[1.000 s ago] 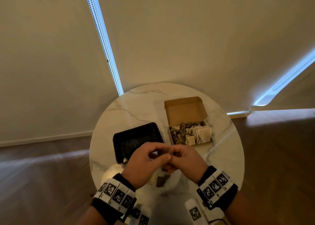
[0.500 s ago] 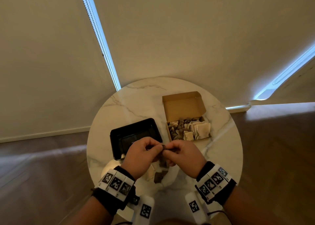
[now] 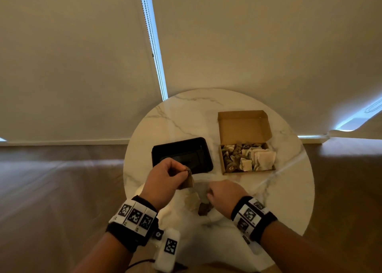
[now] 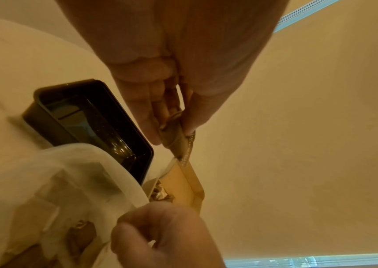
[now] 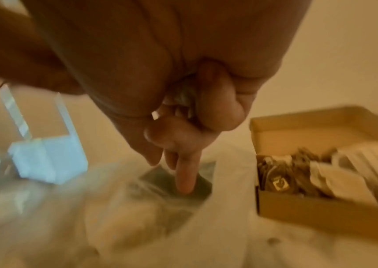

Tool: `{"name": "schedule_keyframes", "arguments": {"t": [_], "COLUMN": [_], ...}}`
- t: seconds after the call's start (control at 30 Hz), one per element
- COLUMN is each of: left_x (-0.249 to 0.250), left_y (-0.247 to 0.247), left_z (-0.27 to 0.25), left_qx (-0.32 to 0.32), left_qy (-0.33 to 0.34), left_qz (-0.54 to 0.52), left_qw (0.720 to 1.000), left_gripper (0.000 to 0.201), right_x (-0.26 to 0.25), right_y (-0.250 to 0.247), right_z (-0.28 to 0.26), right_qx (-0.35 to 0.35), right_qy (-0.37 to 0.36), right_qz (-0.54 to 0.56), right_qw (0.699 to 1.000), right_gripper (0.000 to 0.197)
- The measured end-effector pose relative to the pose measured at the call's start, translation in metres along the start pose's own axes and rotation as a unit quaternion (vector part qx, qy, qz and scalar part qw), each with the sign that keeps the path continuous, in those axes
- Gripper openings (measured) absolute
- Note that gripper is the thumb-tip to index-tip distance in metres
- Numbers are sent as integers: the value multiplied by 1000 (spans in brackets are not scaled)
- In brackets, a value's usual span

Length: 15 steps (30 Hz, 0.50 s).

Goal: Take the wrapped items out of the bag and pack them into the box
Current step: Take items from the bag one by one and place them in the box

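My left hand (image 3: 182, 171) pinches a brown wrapped item (image 3: 187, 181) by its top edge above the bag; the left wrist view shows finger and thumb (image 4: 151, 125) closed on that item (image 4: 176, 136). My right hand (image 3: 215, 192) is down at the mouth of the translucent white bag (image 3: 186, 212). In the blurred right wrist view its forefinger (image 5: 186, 177) touches a dark packet (image 5: 158, 178) inside the bag (image 5: 137, 226), while the outer fingers curl round something pale and crinkled (image 5: 184, 98). The open cardboard box (image 3: 244, 125) holds several wrapped items (image 3: 248, 157).
A black plastic tray (image 3: 203, 146) stands left of the box on the round marble table (image 3: 175, 117), just beyond my left hand. The table edge is near my wrists. Wooden floor surrounds the table; blinds hang behind it.
The hands were together on one item above the bag. They have parted: the left keeps the brown item up, and the right has dropped to the bag.
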<state>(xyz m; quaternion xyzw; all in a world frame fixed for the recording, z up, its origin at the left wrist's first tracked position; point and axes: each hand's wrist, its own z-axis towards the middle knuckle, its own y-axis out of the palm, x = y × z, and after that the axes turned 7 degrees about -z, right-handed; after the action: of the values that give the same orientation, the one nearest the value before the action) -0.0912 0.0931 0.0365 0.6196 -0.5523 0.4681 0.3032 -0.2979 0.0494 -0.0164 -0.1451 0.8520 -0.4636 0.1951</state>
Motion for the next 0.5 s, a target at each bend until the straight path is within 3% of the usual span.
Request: {"name": "schedule_keyframes", "arguments": {"t": [0.1,0.17,0.3,0.5], "left_x": [-6,-8,-16,-22], "left_y": [-6,-7,-10,-13], "left_z": [-10,-17,-26,-38], "left_qx": [-8,-10,-14,-27], "left_qy": [4,10,9,1], "left_qz": [28,38,49,48], "left_qw": [1000,999,999,999], "left_gripper": [12,11,12,10], "right_x": [-15,-22,-35,-37], "right_y": [16,24,34,41], "right_z": [13,22,32,40], "right_qx": [-76,-91,-91,-89], "right_qy": [8,22,57,61], "right_qz": [-123,-165,-190,-199], "right_qw": [989,982,976,974], "right_gripper": [28,29,25,47]}}
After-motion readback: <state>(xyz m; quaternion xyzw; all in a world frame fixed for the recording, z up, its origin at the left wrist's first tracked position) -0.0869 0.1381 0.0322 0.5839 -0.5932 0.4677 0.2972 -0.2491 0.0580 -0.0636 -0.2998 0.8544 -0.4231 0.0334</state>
